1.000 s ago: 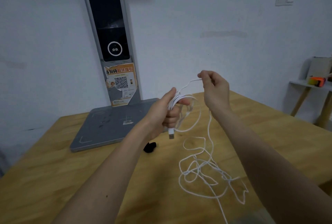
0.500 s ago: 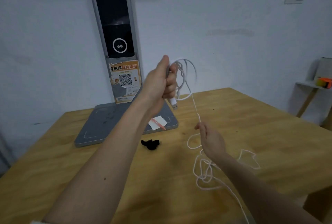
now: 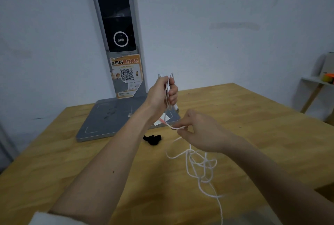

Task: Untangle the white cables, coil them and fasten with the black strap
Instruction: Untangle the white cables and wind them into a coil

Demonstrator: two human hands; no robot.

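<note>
Head view | left hand (image 3: 162,94) is gripping coiled white cables (image 3: 198,163) | right hand (image 3: 202,132) is pinching a strand | black strap (image 3: 152,139) is lying on table (image 3: 72,152)

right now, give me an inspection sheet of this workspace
surface: wooden table, lightly marked
job's things: white cable, part coiled, rest a loose tangle on the table; black strap lies unused
clutter: paper scrap on the grey base
hands: left hand grips the coil, plug hanging below; right hand pinches the strand
cables: one strand runs off the table's near edge
surroundings: grey kiosk post with QR sticker, white wall, side shelf with an orange item
</note>
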